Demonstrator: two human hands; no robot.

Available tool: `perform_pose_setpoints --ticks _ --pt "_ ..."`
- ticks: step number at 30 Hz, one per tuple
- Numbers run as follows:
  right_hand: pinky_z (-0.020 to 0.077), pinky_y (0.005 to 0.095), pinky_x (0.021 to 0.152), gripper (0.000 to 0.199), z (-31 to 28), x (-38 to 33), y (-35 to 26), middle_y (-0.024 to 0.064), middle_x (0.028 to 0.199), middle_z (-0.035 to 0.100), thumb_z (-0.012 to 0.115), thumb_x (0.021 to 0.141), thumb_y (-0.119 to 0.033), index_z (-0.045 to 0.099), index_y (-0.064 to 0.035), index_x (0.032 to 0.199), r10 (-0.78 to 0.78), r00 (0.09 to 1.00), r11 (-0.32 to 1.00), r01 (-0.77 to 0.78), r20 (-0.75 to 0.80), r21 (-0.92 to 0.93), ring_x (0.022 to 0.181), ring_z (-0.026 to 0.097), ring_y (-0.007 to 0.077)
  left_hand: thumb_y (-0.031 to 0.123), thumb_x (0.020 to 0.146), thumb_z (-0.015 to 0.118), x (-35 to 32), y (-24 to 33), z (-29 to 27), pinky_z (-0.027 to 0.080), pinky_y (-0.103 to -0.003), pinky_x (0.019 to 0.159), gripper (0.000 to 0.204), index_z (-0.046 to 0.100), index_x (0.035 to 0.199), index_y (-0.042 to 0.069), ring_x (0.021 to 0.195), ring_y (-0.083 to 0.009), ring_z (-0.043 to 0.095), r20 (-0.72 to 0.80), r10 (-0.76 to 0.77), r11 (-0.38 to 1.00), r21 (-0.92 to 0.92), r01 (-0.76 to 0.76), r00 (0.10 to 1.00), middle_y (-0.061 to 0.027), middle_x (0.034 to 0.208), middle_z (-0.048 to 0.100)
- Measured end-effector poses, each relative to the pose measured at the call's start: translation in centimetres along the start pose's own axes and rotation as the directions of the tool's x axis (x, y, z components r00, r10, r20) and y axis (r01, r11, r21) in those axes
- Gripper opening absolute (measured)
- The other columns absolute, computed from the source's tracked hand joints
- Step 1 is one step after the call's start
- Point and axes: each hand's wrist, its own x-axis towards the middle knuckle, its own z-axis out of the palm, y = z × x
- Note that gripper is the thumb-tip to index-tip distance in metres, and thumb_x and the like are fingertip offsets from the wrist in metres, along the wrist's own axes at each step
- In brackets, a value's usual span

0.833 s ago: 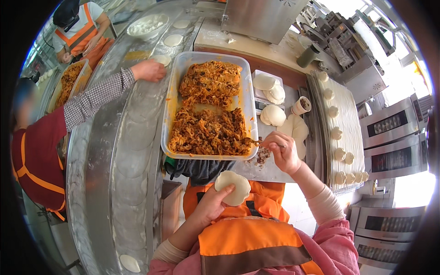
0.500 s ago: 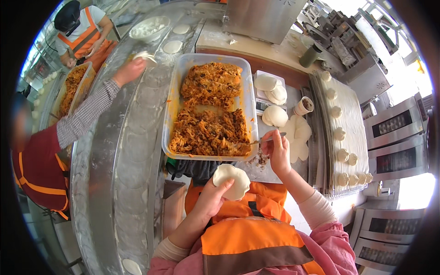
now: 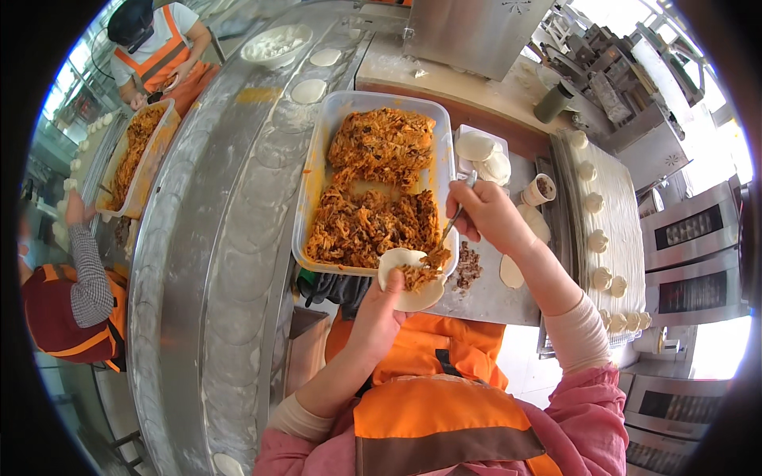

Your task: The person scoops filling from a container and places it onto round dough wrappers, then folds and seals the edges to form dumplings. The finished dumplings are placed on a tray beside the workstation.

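In my left hand [image 3: 379, 319] rests a round white dough wrapper [image 3: 421, 300], held by its edge with the thumb on top. Reddish-brown shredded filling [image 3: 416, 276] lies on it. My right hand [image 3: 486, 213] grips a metal spoon [image 3: 452, 224] by the handle, its lower end loaded with filling and touching the wrapper. Both hands are at the near right corner of a clear plastic tub [image 3: 311, 238] holding two heaps of the same filling [image 3: 381, 147]. The spoon's bowl is covered by filling.
Dough wrappers [image 3: 475, 146] are stacked on a small scale right of the tub, beside a paper cup [image 3: 540, 189]. Pleated buns [image 3: 595, 240] line a cloth-covered tray at right. A floured steel conveyor [image 3: 238, 262] runs along the left. Two co-workers stand beyond it near another filling tub [image 3: 163, 151].
My right hand has lifted the spoon from the tub and brought filling onto the wrapper. The wrapper has moved up to the tub's edge. The maroon-clad co-worker's arm has withdrawn from the conveyor.
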Motion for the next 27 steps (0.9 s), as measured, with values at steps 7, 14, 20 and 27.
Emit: perform_pose_setpoints --ticks 7,14,20,27 --pt "0.0498 0.0364 0.053 0.026 3.8 -4.1 -2.1 0.0172 0.065 0.062 0.06 0.092 -0.014 0.061 0.0012 0.072 -0.595 0.798 0.683 0.565 0.097 -0.464 0.055 0.061 0.0305 0.017 0.096 0.059 -0.3 -2.0 0.6 0.054 -0.027 0.083 0.034 0.047 0.126 0.004 0.104 -0.0153 0.062 -0.135 0.044 0.99 0.137 -0.025 0.99 -0.0057 0.116 0.06" --pt "0.0371 0.0215 0.045 0.041 -0.3 -2.1 -0.5 -0.0003 0.056 0.053 0.044 0.103 -0.028 0.061 -0.0025 0.077 -0.179 0.984 0.98 0.176 -0.023 -0.095 0.047 0.046 0.0056 0.021 0.101 0.047 -0.5 -1.9 -1.2 0.057 -0.039 0.085 0.036 0.044 0.132 0.002 0.107 -0.0252 0.063 -0.038 -0.002 0.996 -0.086 -0.001 0.999 -0.0129 0.121 0.059" --pt "0.0379 0.021 0.046 0.041 0.8 -1.6 1.4 -0.0005 0.057 0.053 0.045 0.103 -0.032 0.061 -0.0028 0.08 -0.224 0.961 0.971 0.234 0.161 -0.048 0.048 0.047 0.0056 0.03 0.104 0.039 -1.2 0.8 0.8 0.058 -0.039 0.083 0.043 0.04 0.135 0.002 0.109 -0.0288 0.062 0.129 -0.147 0.915 -0.358 0.185 0.981 -0.0149 0.124 0.058" --pt "0.0325 0.0215 0.042 0.045 -0.2 -0.6 1.2 0.0012 0.054 0.051 0.042 0.104 -0.034 0.057 -0.0032 0.076 -0.185 0.982 0.981 0.187 -0.039 0.057 0.044 0.043 0.0073 0.035 0.103 0.041 -1.5 -0.2 0.2 0.06 -0.037 0.075 0.045 0.041 0.135 0.004 0.104 -0.0282 0.065 0.01 -0.049 0.988 -0.146 0.05 0.999 -0.0143 0.121 0.06"
